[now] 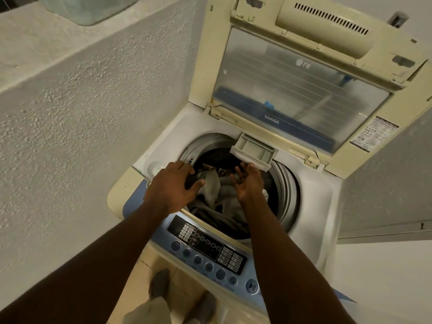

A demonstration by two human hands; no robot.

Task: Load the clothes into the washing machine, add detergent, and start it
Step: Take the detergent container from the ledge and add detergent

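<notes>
A top-loading washing machine (311, 197) stands in front of me with its lid (301, 90) raised. Grey and dark clothes (222, 202) lie piled in the drum. My left hand (173, 185) hovers over the drum's left rim, its fingers curled around a dark piece of clothing (198, 175). Over the middle of the drum my right hand (247, 183) is palm-up, fingers holding the same dark garment at its other end. A detergent drawer (254, 152) sticks out open at the drum's back edge, just beyond my right fingertips.
The control panel (210, 249) with round blue buttons runs along the machine's front, under my forearms. A rough plastered wall (81, 113) with a ledge is close on the left. My feet in grey socks (161, 284) stand on the tiled floor.
</notes>
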